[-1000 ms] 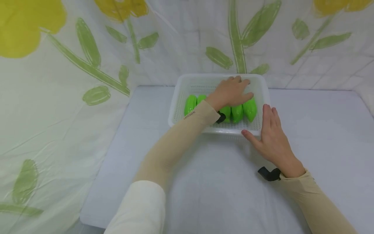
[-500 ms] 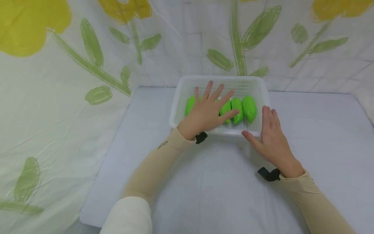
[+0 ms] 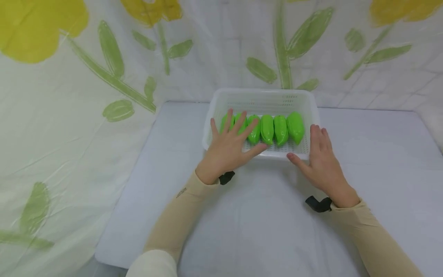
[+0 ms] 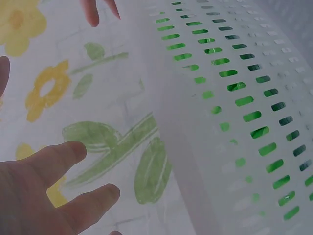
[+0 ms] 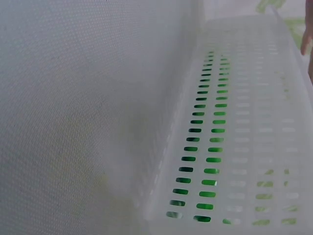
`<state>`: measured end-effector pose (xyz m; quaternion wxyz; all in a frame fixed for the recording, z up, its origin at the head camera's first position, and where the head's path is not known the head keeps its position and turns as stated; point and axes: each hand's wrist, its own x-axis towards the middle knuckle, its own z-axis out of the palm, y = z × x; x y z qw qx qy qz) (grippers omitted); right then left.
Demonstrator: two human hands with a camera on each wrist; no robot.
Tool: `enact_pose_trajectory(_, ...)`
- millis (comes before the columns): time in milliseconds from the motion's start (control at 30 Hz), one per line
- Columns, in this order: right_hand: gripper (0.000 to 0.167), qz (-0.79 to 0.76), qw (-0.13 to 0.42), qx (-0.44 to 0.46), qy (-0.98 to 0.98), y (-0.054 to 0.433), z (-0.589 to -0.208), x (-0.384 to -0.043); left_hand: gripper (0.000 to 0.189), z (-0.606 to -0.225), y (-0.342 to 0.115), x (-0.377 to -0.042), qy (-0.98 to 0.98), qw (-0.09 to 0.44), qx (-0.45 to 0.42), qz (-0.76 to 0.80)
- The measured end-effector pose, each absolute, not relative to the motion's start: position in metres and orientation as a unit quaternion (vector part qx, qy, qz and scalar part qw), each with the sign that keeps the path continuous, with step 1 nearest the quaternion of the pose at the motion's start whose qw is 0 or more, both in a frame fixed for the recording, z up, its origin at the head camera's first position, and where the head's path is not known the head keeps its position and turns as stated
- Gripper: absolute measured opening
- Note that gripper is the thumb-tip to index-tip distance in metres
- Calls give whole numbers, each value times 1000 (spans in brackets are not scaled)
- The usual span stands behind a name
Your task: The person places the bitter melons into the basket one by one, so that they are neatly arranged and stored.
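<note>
A white perforated plastic basket (image 3: 259, 154) stands at the back of the table. In it several shiny bright green, plump, elongated pieces with pointed ends (image 3: 281, 130) lie side by side in one row. My left hand (image 3: 228, 150) has its fingers spread over the basket's front left part and overlaps the leftmost green pieces in the head view. In the left wrist view the left hand's fingers (image 4: 90, 208) are apart, holding nothing, beside the basket wall (image 4: 195, 161). My right hand (image 3: 325, 165) rests at the front right corner of the basket, thumb at the front rim, fingers straight along the side.
The table (image 3: 256, 227) has a pale cloth over it. Behind it hangs a white curtain (image 3: 214, 46) with yellow flowers and green leaves. A small black device (image 3: 318, 204) sits at the right wrist and another (image 3: 227, 177) at the left wrist.
My left hand has moved left and toward me from over the right part of the basket, fingers spreading. More of the green row now shows. My right hand stays at the corner.
</note>
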<state>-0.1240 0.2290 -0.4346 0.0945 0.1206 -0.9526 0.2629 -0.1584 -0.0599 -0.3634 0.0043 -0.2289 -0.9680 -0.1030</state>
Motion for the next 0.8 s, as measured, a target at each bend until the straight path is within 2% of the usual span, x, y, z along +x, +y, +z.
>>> enact_pose_trajectory(267,109,258,89,123,-954,229,-437,-125,85,-370,-70,-160,-971,-12,-205,-120)
enact_pose_trajectory(633,106,241,60,118,-962,233,-423,-125,88,-369,-72,-162,-973,10,-200,-115)
enact_pose_trajectory(800,97,233,114,132,-957,232,-405,-123,89,-368,-74,-163,-972,12,-201,-124)
